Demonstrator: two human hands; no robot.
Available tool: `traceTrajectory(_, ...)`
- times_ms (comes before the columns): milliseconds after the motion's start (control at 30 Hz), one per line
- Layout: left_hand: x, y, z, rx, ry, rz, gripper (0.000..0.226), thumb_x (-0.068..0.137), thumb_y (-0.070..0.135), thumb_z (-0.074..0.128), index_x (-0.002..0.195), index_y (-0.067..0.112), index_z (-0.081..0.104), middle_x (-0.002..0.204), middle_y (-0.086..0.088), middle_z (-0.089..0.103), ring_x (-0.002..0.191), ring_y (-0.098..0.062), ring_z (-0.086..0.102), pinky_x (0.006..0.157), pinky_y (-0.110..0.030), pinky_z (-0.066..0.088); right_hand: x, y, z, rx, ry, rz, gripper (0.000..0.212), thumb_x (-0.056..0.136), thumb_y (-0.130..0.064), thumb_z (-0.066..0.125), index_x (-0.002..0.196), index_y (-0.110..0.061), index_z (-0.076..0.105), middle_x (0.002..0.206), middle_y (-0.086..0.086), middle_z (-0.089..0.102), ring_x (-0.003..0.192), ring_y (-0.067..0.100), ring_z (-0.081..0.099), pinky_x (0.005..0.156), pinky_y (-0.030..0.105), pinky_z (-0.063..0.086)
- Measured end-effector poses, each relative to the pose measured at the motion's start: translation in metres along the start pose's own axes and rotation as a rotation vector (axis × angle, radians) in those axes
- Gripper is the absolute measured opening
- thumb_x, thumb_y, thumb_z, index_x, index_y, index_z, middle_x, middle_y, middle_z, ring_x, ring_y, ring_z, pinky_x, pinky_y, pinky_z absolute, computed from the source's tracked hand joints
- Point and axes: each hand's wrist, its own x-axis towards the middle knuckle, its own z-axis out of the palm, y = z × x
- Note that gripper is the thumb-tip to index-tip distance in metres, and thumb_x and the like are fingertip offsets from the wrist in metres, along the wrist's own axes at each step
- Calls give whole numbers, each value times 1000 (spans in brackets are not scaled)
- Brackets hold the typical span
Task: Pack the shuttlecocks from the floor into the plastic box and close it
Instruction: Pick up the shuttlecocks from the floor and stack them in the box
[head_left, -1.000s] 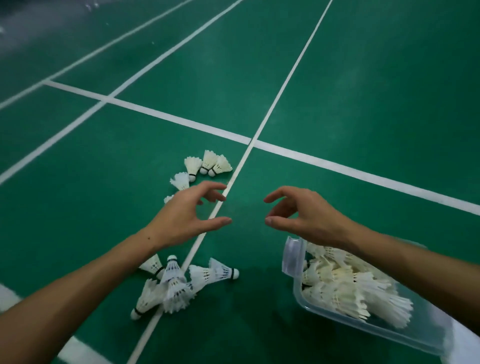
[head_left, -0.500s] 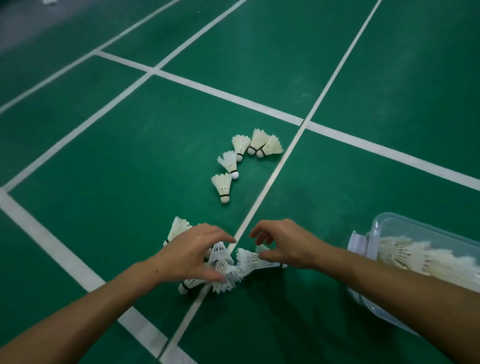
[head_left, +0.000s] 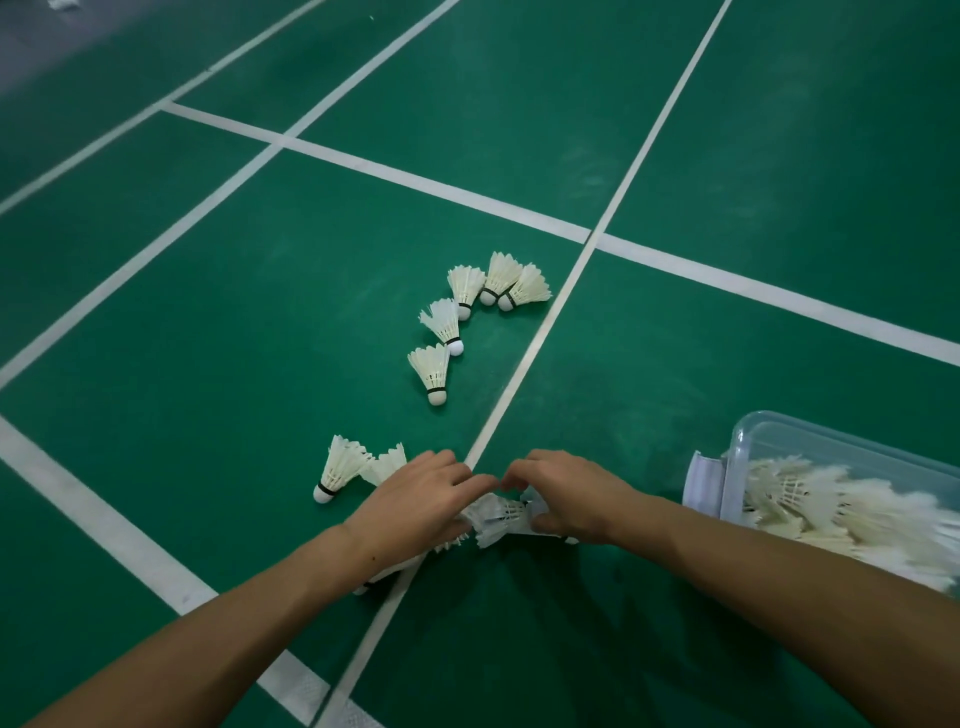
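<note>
Both hands down on the near cluster of shuttlecocks at the white court line.

Left hand (head_left: 415, 506) curled over the cluster of shuttlecocks (head_left: 498, 517), fingers bent and gripping feathers; right hand (head_left: 566, 499) likewise curled, pinching the same bunch from the right, fingertips of both nearly meeting. Count under the hands unclear. Just left of the left hand, two more shuttlecocks (head_left: 340, 467), one half hidden. Farther off, five loose shuttlecocks (head_left: 457, 317) in a curved row on the green floor (head_left: 208, 312). At right, plastic box (head_left: 779, 431), uncovered, holding many shuttlecocks, too blurred to count.
</note>
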Motion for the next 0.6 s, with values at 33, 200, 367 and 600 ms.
traceTrajectory(33, 5, 2, 0, 14, 25, 0, 63, 83, 37, 82, 140, 28, 55, 92, 7, 67, 87, -20, 53, 72, -34, 45, -1, 1, 0, 2, 1, 3, 50, 92, -19, 70, 140, -25, 56, 134, 2, 60, 123, 26, 58, 95, 39, 50)
traceTrajectory(200, 25, 3, -1, 140, 97, 152, 9, 92, 33, 76, 98, 31, 70, 70, 11, 55, 78, -18, 46, 67, -32, 29, -6, 4, 0, 36, -2, 9, 52, 90, -13, 66, 140, -21, 56, 135, 4, 61, 125, 27, 59, 98, 40, 52)
traceTrajectory(367, 34, 1, -13, 23, 173, 167, 10, 95, 33, 75, 86, 31, 73, 71, 10, 54, 76, -18, 46, 65, -30, 31, -15, 7, -6, 86, -11, 4, 56, 88, -10, 71, 141, -20, 56, 134, 2, 65, 123, 24, 61, 100, 42, 53)
traceTrajectory(600, 26, 1, -60, -402, 244, -31, 11, 84, 21, 85, 94, 24, 84, 81, 13, 72, 75, -6, 63, 63, -35, 56, -58, 10, -53, 126, 121, -73, 55, 86, -23, 81, 137, -22, 59, 126, -4, 67, 115, 17, 61, 98, 34, 51)
